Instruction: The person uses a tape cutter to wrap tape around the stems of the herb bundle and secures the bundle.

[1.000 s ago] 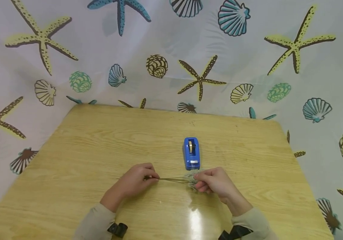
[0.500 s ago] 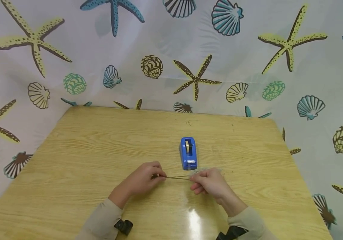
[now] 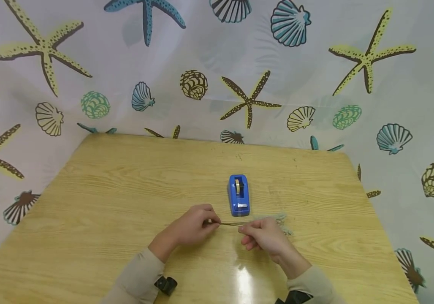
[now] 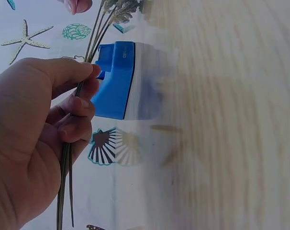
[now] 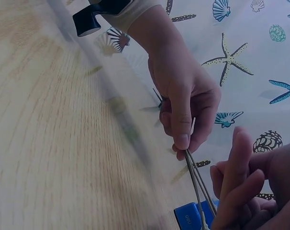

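Note:
My left hand [image 3: 198, 224] pinches a small bunch of thin brown stems between thumb and fingers. These belong to dried flowers [image 4: 126, 10] with fuzzy grey-green heads, and the stem ends trail past the palm in the left wrist view. To the right, my right hand [image 3: 266, 238] holds the bunch close below the heads, which show just beyond its knuckles. The right wrist view has its fingers beside the stems [image 5: 195, 175], the grip itself partly hidden. A blue tape dispenser [image 3: 239, 195] stands right behind the stems, apart from both hands.
The wooden table [image 3: 133, 181] reaches back to a white curtain [image 3: 202, 46] printed with starfish and shells. That curtain also closes off both sides. Black wrist straps [image 3: 166, 286] sit on the sleeves.
The left hand has shifted right along the table, nearer the right hand. The right hand now lies further down the stems, so the flower heads show beyond it. The dispenser has stayed put.

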The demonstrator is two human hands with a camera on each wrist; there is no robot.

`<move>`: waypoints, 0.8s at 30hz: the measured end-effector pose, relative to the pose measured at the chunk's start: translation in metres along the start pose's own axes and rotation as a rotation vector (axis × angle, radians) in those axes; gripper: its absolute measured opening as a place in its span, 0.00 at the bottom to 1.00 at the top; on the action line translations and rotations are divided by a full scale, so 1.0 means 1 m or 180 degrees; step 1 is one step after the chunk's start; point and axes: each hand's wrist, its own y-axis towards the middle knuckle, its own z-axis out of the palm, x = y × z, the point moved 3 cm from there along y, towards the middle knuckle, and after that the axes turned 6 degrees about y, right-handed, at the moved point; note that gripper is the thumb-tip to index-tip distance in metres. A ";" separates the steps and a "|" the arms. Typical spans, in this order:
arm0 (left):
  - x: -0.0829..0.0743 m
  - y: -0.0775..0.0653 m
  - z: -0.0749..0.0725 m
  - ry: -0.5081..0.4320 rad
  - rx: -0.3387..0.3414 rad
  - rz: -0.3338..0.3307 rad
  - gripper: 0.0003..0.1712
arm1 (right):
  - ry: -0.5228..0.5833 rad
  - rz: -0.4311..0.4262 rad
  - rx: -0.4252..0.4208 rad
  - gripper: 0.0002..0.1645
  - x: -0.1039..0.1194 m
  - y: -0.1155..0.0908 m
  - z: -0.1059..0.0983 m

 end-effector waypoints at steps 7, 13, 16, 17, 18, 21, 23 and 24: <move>-0.004 0.005 0.007 -0.0083 0.0035 0.0137 0.08 | -0.0022 0.0011 0.0005 0.19 0.001 0.000 0.004; -0.008 0.009 0.009 -0.0086 0.0065 0.0166 0.08 | 0.0040 0.0036 -0.0054 0.20 0.001 -0.003 0.005; -0.009 0.011 0.009 -0.0078 0.0054 0.0156 0.09 | 0.0070 0.0006 -0.0076 0.20 -0.002 -0.003 0.006; -0.010 0.011 0.010 -0.0080 0.0047 0.0158 0.09 | 0.0076 -0.0004 -0.0089 0.20 -0.002 -0.003 0.007; -0.010 0.012 0.010 -0.0090 0.0044 0.0158 0.09 | 0.0085 -0.0015 -0.0104 0.20 -0.003 -0.003 0.007; -0.013 0.014 0.011 -0.0108 0.0002 0.0187 0.09 | 0.0117 -0.0057 -0.0160 0.19 -0.004 -0.005 0.008; -0.014 0.014 0.012 -0.0127 -0.0044 0.0195 0.09 | 0.0136 -0.0101 -0.0204 0.19 -0.005 -0.006 0.009; -0.015 0.014 0.013 -0.0134 -0.0067 0.0196 0.08 | 0.0159 -0.0122 -0.0228 0.18 -0.006 -0.006 0.011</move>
